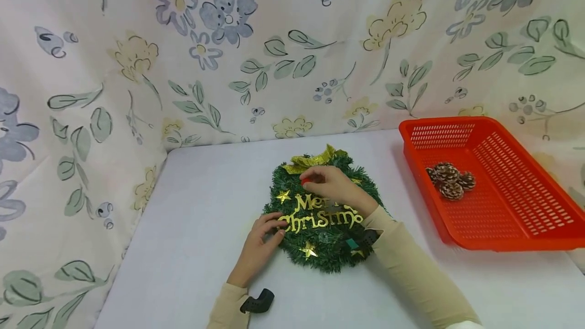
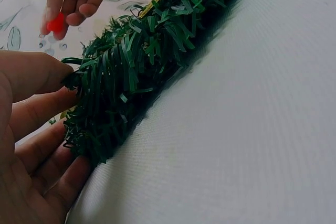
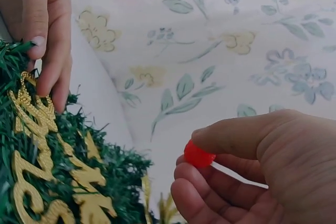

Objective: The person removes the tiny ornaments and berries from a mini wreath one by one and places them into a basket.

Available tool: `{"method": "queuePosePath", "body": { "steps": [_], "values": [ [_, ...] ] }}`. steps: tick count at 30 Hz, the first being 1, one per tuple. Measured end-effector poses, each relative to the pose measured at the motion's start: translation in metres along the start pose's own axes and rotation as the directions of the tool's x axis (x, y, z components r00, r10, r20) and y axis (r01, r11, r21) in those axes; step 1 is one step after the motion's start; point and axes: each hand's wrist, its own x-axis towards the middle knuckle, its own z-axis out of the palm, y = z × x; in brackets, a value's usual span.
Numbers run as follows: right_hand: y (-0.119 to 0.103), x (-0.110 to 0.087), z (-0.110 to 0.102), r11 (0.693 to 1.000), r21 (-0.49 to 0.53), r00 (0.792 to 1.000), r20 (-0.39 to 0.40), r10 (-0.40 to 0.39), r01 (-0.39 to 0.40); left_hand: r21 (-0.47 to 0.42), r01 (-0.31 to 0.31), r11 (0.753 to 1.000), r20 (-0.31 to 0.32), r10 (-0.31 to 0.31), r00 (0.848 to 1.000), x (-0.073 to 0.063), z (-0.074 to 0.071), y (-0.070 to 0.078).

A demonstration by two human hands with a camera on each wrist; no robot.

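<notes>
A green tinsel Christmas wreath [image 1: 331, 263] lies on the table, with gold "Merry Christmas" lettering [image 1: 315, 221], gold stars [image 1: 308, 250] and a gold bow [image 1: 311, 163] at its top. My left hand [image 1: 260, 245] holds the wreath's left edge, fingers and thumb around the greenery, as the left wrist view shows. Above the upper part of the wreath, my right hand [image 1: 335, 185] pinches a small red ball [image 3: 199, 154] between thumb and fingers. In the right wrist view the ball is apart from the greenery.
To the right stands a red plastic basket [image 1: 502, 241] with perforated walls, holding several pine cones [image 1: 450, 179]. A floral curtain [image 1: 274, 39] hangs behind and to the left of the white table [image 1: 192, 207]. Black straps [image 1: 258, 302] sit on the wrists.
</notes>
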Motion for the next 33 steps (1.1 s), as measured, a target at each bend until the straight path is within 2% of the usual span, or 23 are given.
{"method": "queuePosePath", "body": {
  "steps": [9,15,26,33],
  "values": [
    [-0.010,-0.010,-0.023,0.999,0.036,0.999,-0.025,-0.027,0.028,-0.017,0.025,1.000,-0.004,-0.025,1.000,-0.002,-0.001,0.002],
    [-0.014,-0.016,-0.037,1.000,-0.015,0.998,-0.068,-0.014,0.013,-0.021,0.024,1.000,-0.011,-0.024,1.000,-0.004,0.001,0.002],
    [-0.018,-0.025,-0.060,1.000,-0.028,0.994,-0.106,-0.003,0.000,-0.017,0.047,0.999,-0.004,-0.047,0.999,-0.005,0.000,0.002],
    [-0.019,-0.035,-0.077,0.999,-0.046,0.988,-0.150,0.020,-0.028,-0.005,0.026,1.000,-0.002,-0.026,1.000,-0.003,-0.001,0.002]
  ]
}}
